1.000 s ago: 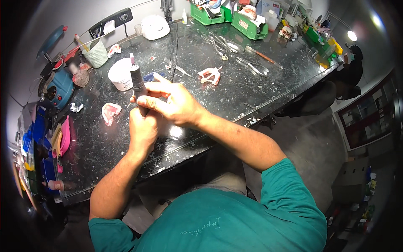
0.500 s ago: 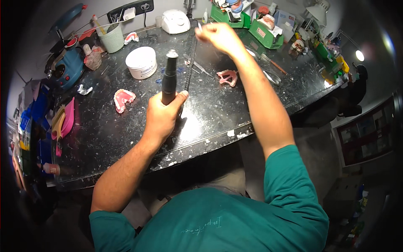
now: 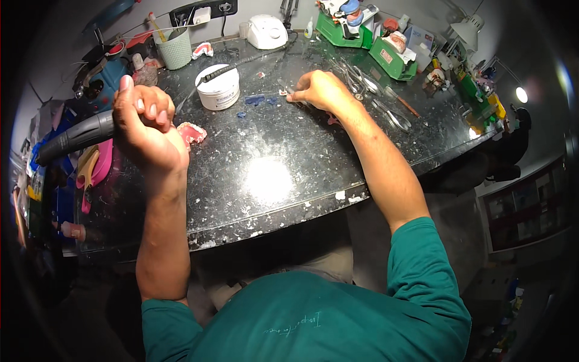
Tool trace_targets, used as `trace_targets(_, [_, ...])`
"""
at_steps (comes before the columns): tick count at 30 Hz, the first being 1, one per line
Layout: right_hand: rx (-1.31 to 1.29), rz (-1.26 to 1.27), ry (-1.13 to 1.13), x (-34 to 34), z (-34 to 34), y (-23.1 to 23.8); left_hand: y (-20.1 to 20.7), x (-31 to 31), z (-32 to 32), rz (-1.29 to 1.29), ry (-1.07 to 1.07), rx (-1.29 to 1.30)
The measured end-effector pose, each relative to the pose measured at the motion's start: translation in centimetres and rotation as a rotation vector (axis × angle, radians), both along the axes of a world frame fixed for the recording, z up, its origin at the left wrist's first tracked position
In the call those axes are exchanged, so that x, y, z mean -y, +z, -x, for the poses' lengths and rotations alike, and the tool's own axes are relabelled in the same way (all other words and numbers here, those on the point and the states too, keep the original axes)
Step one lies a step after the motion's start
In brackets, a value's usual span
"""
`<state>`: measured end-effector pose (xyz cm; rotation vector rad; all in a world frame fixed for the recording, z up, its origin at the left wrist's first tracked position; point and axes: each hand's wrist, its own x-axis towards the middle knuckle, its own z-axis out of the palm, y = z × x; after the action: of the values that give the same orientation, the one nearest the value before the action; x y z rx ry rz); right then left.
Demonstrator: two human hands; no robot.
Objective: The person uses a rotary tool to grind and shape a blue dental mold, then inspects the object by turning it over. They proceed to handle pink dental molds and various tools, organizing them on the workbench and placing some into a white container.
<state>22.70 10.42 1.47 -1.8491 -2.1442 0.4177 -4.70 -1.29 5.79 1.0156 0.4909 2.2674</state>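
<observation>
Both hands are working apart: the left hand (image 3: 145, 123) is gripping a black rotary handpiece (image 3: 75, 137) raised off the dark stone bench (image 3: 271, 181) while the right hand (image 3: 322, 90) is pinching a small tool (image 3: 288, 90), and the handpiece's cord (image 3: 241, 63) could be snagging the white jar (image 3: 218, 90).

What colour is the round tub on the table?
White, the tub with a dark tool across its lid; clear in the head view.

This is a dental laboratory workbench. A dark speckled stone surface (image 3: 283, 151), dusted with pale chips, carries a pink-and-white denture cast (image 3: 192, 132), a round white plastic tub (image 3: 219, 89), long metal pliers and forceps (image 3: 386, 108), and green plastic bins (image 3: 392, 57) crowded with more models. A white motor control box (image 3: 267, 31) sits by the wall socket strip (image 3: 202, 12), and a black rotary handpiece (image 3: 75, 136) is in use.
</observation>
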Motion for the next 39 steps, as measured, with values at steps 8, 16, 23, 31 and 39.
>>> trace_targets(8, [-0.049, -0.047, 0.157, -2.4, -1.1, -0.7, -0.8, -0.6, -1.2, 0.129, -0.021, -0.037])
trace_targets(16, [0.151, 0.269, 0.259, 3.8, -6.4, 3.2, 0.7, 0.4, 0.6, 0.008, 0.037, -0.029])
trace_targets(23, [-0.598, 0.099, 0.37, 7.1, -4.5, 0.5, 1.9, -0.1, 4.3, -0.03, 0.164, 0.076])
trace_targets(31, [-1.091, 0.542, 0.588, 8.2, 4.5, -0.1, 0.2, -1.6, 4.5, 0.023, 0.158, 0.046])
trace_targets(39, [-0.904, 0.613, 0.659, 6.7, 5.8, -1.9, -0.1, -1.7, 4.4, 0.052, 0.091, 0.052])
